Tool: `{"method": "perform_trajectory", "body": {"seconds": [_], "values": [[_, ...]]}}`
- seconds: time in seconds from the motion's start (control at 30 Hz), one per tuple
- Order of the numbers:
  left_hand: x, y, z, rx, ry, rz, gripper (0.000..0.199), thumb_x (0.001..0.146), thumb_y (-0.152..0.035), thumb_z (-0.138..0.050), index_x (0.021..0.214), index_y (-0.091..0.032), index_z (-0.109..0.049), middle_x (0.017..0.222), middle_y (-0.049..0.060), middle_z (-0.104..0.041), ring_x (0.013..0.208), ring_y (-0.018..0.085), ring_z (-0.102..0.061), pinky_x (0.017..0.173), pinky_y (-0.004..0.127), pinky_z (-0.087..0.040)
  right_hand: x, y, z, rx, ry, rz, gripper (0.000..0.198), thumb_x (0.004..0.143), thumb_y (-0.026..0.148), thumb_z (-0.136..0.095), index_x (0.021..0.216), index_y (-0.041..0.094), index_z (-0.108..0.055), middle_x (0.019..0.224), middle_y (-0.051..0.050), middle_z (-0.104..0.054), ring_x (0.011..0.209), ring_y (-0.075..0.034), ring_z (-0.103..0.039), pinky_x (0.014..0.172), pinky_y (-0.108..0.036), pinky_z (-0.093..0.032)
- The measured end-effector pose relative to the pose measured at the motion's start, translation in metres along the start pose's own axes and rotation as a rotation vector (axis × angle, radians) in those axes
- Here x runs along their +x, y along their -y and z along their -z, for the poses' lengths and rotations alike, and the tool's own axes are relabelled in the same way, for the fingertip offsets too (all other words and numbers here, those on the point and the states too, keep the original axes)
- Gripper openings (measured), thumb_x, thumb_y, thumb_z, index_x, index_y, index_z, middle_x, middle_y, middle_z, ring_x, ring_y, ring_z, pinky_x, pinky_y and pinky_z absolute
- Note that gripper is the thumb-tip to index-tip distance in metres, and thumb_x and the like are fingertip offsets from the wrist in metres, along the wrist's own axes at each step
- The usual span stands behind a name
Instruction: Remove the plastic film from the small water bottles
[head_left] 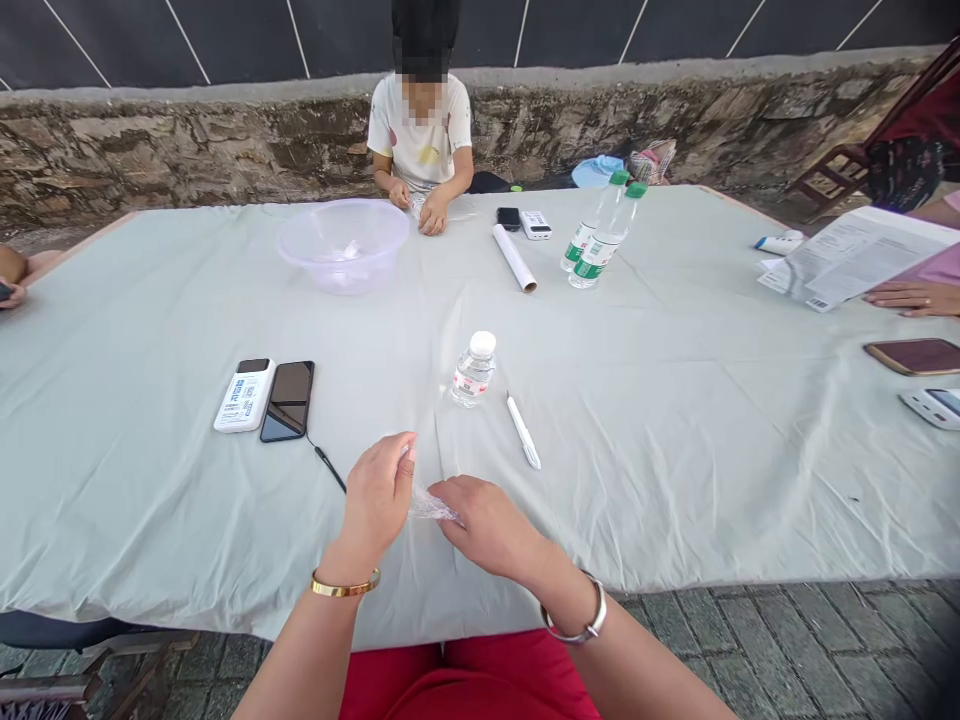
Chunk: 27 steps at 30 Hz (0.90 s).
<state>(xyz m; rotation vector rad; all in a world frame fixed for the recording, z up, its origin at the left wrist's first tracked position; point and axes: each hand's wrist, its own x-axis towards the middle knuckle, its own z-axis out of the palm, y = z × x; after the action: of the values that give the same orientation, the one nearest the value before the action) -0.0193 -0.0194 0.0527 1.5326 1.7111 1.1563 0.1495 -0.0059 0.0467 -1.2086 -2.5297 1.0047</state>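
Observation:
Between my two hands is a crumpled piece of clear plastic, low over the near side of the table. My left hand is closed on its left end, the thumb pressed against the fingers. The right end is gripped by my right hand, whose fingertips curl down and are partly hidden. Just beyond the hands stands a small upright water bottle with a white cap. A white pen lies to the right of that bottle, apart from my right hand.
A cloth-covered table spans the view. To the left lie a white power bank and a phone. Farther off are a translucent basin, a white roll and two green-capped bottles. People sit opposite and at both sides.

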Motion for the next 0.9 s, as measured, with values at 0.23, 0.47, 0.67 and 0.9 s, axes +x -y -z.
{"method": "perform_trajectory", "body": {"seconds": [0.23,0.47,0.67,0.9], "values": [[-0.008,-0.002,-0.004,-0.575,0.352,0.349,0.043,0.084,-0.061,-0.045,0.085,-0.019,-0.057,0.053,-0.003,-0.051,0.043,0.012,-0.046,0.046,0.026,-0.039,0.012,0.001,0.011,0.460,-0.356,-0.074,0.018,0.081,0.027,-0.054,0.097,0.020,-0.060,0.085,-0.002,-0.064,0.069,-0.013,-0.055,0.064,-0.025,-0.044],[0.004,-0.004,-0.017,-1.073,-0.085,0.528,0.035,0.066,-0.045,-0.075,0.072,-0.018,-0.053,0.058,-0.006,-0.048,0.046,0.006,-0.044,0.045,0.019,-0.037,0.019,0.004,-0.026,0.460,-0.374,-0.040,0.048,0.094,0.041,-0.040,0.137,0.020,-0.038,0.116,-0.010,-0.061,0.094,-0.019,-0.060,0.084,-0.036,-0.049],[0.001,-0.008,-0.030,-1.161,-0.155,0.484,0.031,0.074,-0.043,-0.069,0.094,-0.021,-0.060,0.097,0.002,-0.063,0.084,0.014,-0.062,0.075,0.026,-0.049,0.021,0.010,-0.031,0.334,-0.315,0.118,0.061,0.095,0.042,-0.038,0.148,0.023,-0.016,0.154,-0.010,-0.022,0.142,-0.025,-0.017,0.113,-0.048,-0.025],[0.011,0.012,-0.024,-1.056,-0.163,0.600,0.043,0.068,-0.038,-0.076,0.103,-0.020,-0.059,0.088,0.003,-0.067,0.077,0.016,-0.064,0.066,0.027,-0.048,0.028,-0.026,-0.021,0.280,-0.521,-0.013,0.049,0.088,0.046,-0.050,0.132,0.026,-0.047,0.145,-0.011,-0.037,0.132,-0.028,-0.038,0.104,-0.049,-0.039]]}}
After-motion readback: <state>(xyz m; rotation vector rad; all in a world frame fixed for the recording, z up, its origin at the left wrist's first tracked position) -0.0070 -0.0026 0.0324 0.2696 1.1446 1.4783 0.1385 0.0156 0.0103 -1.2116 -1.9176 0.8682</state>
